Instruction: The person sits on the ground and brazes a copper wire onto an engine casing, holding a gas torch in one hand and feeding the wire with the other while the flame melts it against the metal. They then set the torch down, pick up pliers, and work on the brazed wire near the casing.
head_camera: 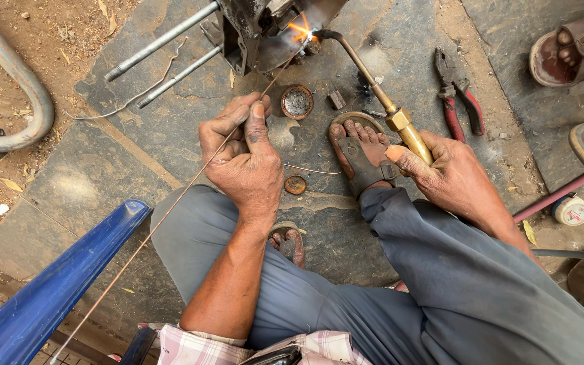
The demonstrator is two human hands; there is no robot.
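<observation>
My left hand (241,152) pinches a long thin filler rod (170,206) whose tip reaches up to the flame (300,28) at a dark metal part (255,27) at the top. In my right hand (451,172) is a brass gas torch (373,84); its curved nozzle points at the same glowing spot. I sit on stone slabs with my sandalled foot (363,152) between the two hands.
Two grey metal tubes (163,40) stick out left of the heated part. Red-handled pliers (457,94) lie at upper right, a small round tin (297,101) near my left hand. A blue bar (55,284) lies at lower left. Another person's sandalled foot (572,51) shows at top right.
</observation>
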